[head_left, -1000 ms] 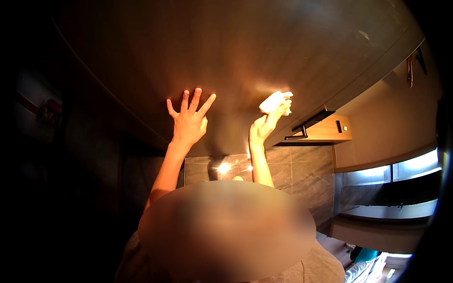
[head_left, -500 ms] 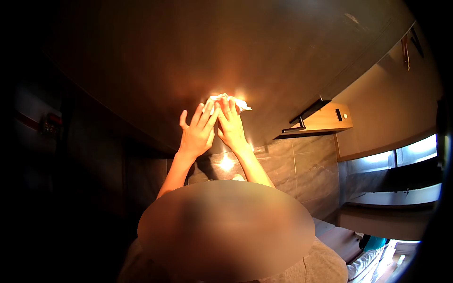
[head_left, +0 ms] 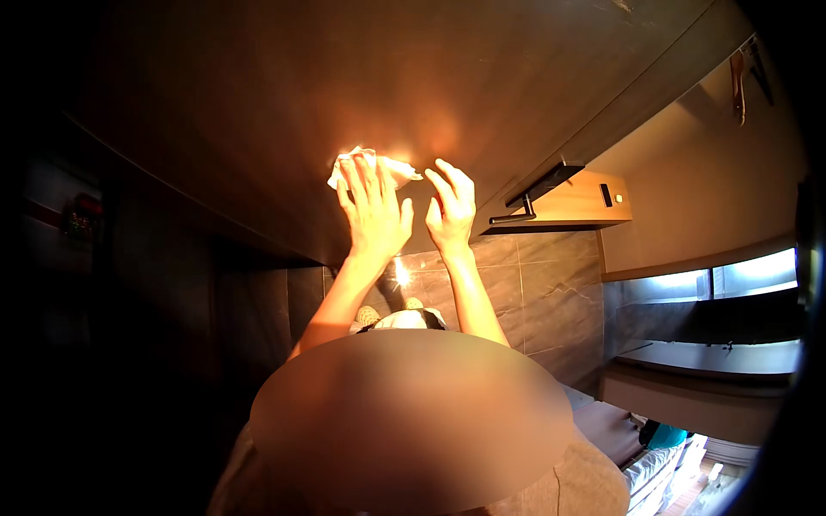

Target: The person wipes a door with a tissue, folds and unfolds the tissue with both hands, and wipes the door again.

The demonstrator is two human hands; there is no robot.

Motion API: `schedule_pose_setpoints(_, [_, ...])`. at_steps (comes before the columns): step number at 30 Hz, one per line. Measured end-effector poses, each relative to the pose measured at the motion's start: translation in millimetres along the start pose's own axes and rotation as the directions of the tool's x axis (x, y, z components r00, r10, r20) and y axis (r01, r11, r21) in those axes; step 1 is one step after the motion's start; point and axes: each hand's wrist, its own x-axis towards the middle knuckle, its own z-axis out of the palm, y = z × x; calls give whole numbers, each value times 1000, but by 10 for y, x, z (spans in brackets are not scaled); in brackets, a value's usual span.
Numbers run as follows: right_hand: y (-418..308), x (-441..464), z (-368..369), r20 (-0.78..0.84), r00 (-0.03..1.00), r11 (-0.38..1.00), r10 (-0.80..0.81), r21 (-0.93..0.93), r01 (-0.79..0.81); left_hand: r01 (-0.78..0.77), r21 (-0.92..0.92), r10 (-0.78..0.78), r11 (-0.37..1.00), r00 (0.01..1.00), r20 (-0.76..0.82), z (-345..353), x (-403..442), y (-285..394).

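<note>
A crumpled white cloth [head_left: 397,168] lies against the dark door [head_left: 258,112]. My left hand [head_left: 375,219] presses it there, fingers stretched over the cloth, moderately spread, with the thumb out to the right. Part of the cloth is hidden under those fingers. To the right, apart from the cloth, my right hand [head_left: 453,211] is raised close to the door with its fingers apart and slightly bent. It holds nothing that I can see. A black lever handle [head_left: 514,218] sticks out of the door just right of my right hand.
Behind the handle is a wooden ledge [head_left: 568,199] with a dark phone-like object [head_left: 605,195] on it. A hanger [head_left: 737,86] hangs at the upper right. Dark tiled floor [head_left: 551,284] runs below, and my feet stand close to the door.
The cloth has shifted left and slightly up along the door with my left hand. My right hand has come off the cloth and moved right, separating from my left hand.
</note>
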Motion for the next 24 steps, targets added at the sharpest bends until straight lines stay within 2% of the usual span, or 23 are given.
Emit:
schedule_pose_setpoints(2, [2, -21, 18, 6, 1000, 1000, 28, -2, -28, 69, -42, -71, 997, 997, -43, 105, 38, 86])
schedule_pose_setpoints(5, [18, -98, 66, 33, 996, 995, 77, 53, -79, 62, 6, -61, 998, 994, -85, 314, 19, -37])
schedule_pose_setpoints(6, [3, -102, 61, 37, 995, 993, 93, 72, -95, 104, 111, -102, 988, 995, -20, 300, 43, -105])
schedule_pose_setpoints(8, [-2, -96, 43, 41, 995, 993, 93, 72, -96, 119, 250, -121, 961, 993, -6, 365, -19, -399])
schedule_pose_setpoints(9, [-13, -103, 26, 42, 993, 989, 113, 95, -117, 117, 241, -90, 963, 988, -123, 304, -46, -452])
schedule_pose_setpoints(10, [-18, -97, 14, 39, 990, 983, 134, 118, -138, 162, 174, -138, 971, 980, -145, 236, -46, -464])
schedule_pose_setpoints(12, [-29, -112, -24, 36, 989, 982, 144, 122, -148, 201, 168, -175, 965, 972, -158, 211, -29, -496])
schedule_pose_setpoints(17, [45, -203, -98, 69, 980, 974, 188, 119, -195, 245, -19, -242, 969, 939, -243, 241, 33, -415])
schedule_pose_setpoints(19, [96, -231, -129, 84, 974, 968, 210, 122, -219, 238, -77, -250, 968, 935, -253, 258, 64, -418])
schedule_pose_setpoints(24, [130, -244, -175, 67, 966, 956, 249, 144, -257, 147, -87, -165, 985, 949, -270, 285, 29, -484])
